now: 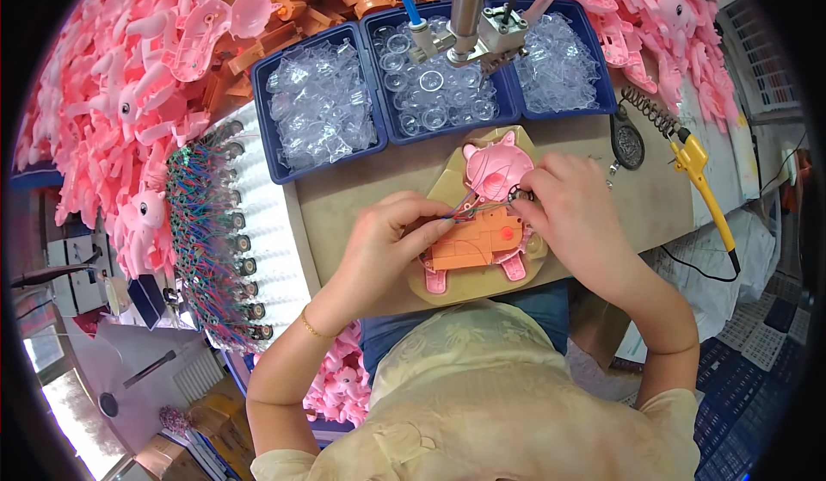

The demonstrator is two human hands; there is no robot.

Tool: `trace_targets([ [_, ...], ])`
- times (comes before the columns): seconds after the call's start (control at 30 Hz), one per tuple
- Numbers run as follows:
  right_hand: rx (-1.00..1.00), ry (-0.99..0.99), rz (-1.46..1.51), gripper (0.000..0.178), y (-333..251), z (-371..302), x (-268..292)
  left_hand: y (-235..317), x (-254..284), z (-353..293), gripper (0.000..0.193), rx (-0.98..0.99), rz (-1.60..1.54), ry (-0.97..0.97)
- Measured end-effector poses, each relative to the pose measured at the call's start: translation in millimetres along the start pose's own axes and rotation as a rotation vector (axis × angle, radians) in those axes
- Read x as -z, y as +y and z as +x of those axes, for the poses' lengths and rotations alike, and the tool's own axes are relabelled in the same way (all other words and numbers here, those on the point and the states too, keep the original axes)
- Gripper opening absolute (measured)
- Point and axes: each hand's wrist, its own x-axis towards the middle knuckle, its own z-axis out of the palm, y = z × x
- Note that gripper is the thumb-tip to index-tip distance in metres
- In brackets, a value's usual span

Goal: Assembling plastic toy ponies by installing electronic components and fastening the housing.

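A pink toy animal shell half lies face down in a tan fixture in front of me. In its body sits an orange plastic box with a round red part on it. My left hand pinches thin coloured wires over the box's upper left edge. With closed fingers, my right hand holds a small round dark part, which looks like a speaker, just below the pink head. The wires run between my two hands. My right fingers partly cover that round part.
Blue bins of clear plastic parts stand behind the fixture, under a metal pneumatic tool. Wired round parts lie at left on white foam. Pink shells are heaped far left. A yellow tool hangs on a coil at right.
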Motion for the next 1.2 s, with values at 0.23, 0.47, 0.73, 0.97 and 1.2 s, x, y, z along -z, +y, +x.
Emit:
trace_targets([
  [0.23,0.110,0.060,0.081,0.018,13.9,17.4,-14.0,-2.7,-1.4,-0.6,0.014,-0.050,-0.025,-0.016],
  [0.47,0.285,-0.052,0.082,0.022,20.8,31.5,-14.1,-3.6,6.0,1.5,0.015,-0.040,-0.025,-0.081],
  [0.73,0.240,-0.236,0.214,0.014,16.2,49.1,-5.2,-7.7,7.3,3.4,0.018,0.141,-0.233,-0.121],
  [0.97,0.255,-0.258,0.075,0.006,11.5,53.9,-9.9,0.2,6.6,4.6,0.019,0.244,-0.350,-0.140],
  [1.2,0.270,0.050,0.306,0.011,9.2,17.9,-3.6,-0.6,8.7,8.5,0.019,0.294,-0.250,-0.105],
])
